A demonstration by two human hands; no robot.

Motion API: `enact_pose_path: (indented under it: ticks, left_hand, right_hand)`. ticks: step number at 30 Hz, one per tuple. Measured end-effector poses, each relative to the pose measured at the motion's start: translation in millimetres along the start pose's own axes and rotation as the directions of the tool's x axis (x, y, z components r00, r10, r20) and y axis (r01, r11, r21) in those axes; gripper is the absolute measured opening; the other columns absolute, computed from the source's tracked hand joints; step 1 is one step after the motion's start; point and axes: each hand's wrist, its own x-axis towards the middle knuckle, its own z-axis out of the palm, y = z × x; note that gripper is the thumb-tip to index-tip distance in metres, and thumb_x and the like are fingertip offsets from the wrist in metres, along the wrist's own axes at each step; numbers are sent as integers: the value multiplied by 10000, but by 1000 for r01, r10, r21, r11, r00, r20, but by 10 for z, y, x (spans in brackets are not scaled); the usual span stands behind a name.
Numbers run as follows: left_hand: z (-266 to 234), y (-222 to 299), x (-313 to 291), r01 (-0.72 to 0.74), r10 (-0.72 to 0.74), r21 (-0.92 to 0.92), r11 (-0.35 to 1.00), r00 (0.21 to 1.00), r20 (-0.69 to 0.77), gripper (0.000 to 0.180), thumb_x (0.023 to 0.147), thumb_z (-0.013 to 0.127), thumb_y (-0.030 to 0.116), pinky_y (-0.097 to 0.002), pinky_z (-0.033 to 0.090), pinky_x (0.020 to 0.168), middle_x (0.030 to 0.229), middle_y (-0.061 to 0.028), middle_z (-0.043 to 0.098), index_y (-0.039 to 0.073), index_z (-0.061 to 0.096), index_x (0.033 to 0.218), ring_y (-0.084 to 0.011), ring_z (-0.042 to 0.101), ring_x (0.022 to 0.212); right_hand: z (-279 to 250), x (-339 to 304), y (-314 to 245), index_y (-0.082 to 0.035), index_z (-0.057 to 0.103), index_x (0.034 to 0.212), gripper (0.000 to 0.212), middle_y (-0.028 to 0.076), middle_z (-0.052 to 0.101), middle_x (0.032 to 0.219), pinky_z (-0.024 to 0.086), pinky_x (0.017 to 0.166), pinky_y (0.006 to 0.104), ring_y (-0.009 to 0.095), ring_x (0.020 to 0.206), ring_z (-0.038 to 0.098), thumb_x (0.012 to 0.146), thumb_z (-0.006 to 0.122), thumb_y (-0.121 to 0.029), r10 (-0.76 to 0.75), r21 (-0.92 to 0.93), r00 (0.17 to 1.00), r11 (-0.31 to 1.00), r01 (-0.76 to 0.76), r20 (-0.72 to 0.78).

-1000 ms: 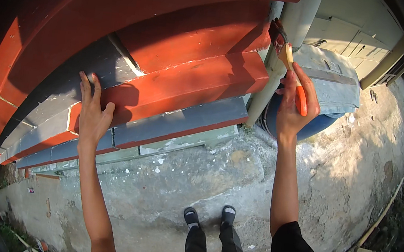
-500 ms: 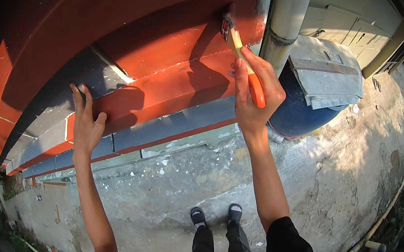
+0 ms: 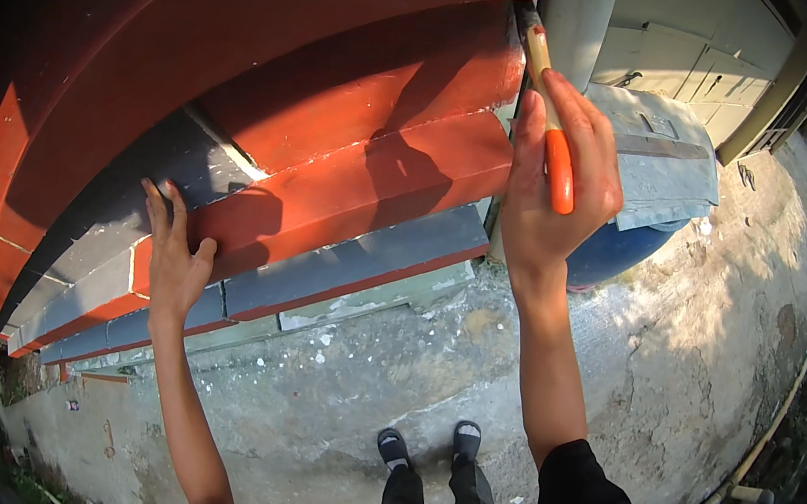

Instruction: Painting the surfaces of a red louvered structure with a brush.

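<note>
My right hand (image 3: pixel 571 172) is closed round a paintbrush (image 3: pixel 546 73) with a pale wooden handle and an orange end. The dark bristles point up and away, against the far right end of the red ledge (image 3: pixel 386 69), beside the pale post. Red paint coats the ledge's upper face and its front step. My left hand (image 3: pixel 179 255) rests with its fingers stretched out on the grey tiled part (image 3: pixel 138 199) of the ledge. Its fingertips show reddish smears. Shadows of both hands fall on the red surface.
A pale round post (image 3: pixel 576 42) stands at the ledge's right end. Beyond it, a blue barrel (image 3: pixel 625 254) carries a grey sheet-like cover (image 3: pixel 661 163). Below runs a cracked concrete floor (image 3: pixel 360 358), where my feet stand. A pipe (image 3: pixel 755 426) lies along the right side.
My right hand has carried the brush to the right and slightly upward, from the red surface to its end beside the post. My left hand has stayed nearly in place.
</note>
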Motion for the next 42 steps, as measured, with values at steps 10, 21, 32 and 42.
enact_pose_path:
  ticks: [10, 21, 32, 42]
  left_hand:
    - [-11, 80, 10, 15, -15, 12, 1000, 1000, 13, 970, 822, 589, 156, -461, 304, 1213, 1716, -109, -40, 259, 88, 1647, -354, 105, 1566]
    - [32, 30, 2, -31, 31, 13, 999, 999, -25, 970, 810, 585, 184, -470, 355, 1183, 1717, -111, -42, 214, 97, 1648, -352, 113, 1565]
    - [-9, 57, -24, -8, 9, 10, 1000, 1000, -12, 967, 787, 618, 162, -471, 469, 1107, 1717, -77, -32, 207, 163, 1640, -365, 165, 1549]
    - [-47, 72, -22, -27, 26, -90, 996, 1000, -18, 948, 756, 650, 113, -476, 397, 1165, 1709, -144, 29, 97, 249, 1614, -411, 176, 1538]
  right_hand:
    - [58, -150, -101, 18, 739, 1102, 250, 156, 726, 1014, 608, 738, 319, 216, 845, 740, 855, 775, -4, -23, 328, 960, 942, -73, 280]
    - [-314, 262, 472, 13, 757, 1074, 160, 101, 730, 913, 593, 675, 253, 125, 786, 716, 947, 721, -78, 178, 249, 977, 947, -203, 118]
    - [-22, 161, 166, 21, 721, 1113, 210, 144, 738, 1037, 566, 790, 318, 236, 908, 733, 911, 670, -4, -66, -59, 997, 996, 69, 46]
    - [1052, -884, -1365, -47, 763, 1097, 360, 166, 739, 1095, 588, 825, 339, 290, 933, 741, 753, 765, 55, -93, 337, 964, 942, 4, 248]
